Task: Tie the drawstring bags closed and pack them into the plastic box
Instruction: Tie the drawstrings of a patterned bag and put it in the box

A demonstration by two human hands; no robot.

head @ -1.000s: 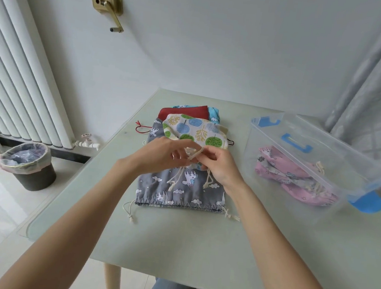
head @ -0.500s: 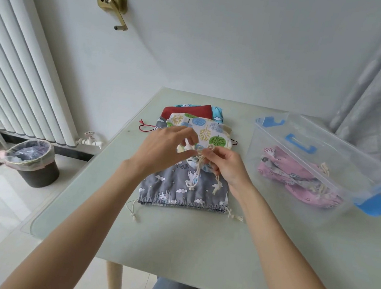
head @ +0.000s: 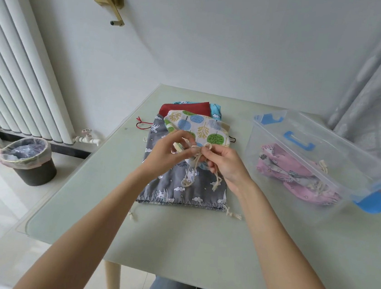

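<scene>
both hands, left hand (head: 167, 151) and right hand (head: 225, 165), are pinching the cream cord (head: 196, 166) of the tree-print bag (head: 200, 129); cloth looking soft, light, limp; gripping at cord best.

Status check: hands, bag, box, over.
Both hands, left and right, pinching the cream cord of the tree-print bag, knot half formed. Plastic box open, pink bag inside. Nothing blocking.

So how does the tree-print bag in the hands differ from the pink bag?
The tree-print bag sits on the pile on the table; the pink bag lies inside the plastic box. The tree-print bag's cord is pinched by both the left hand and right hand; nothing touches the pink bag. Tree-print is whitish with coloured trees; pink is pink. Both have pale cords.
</scene>
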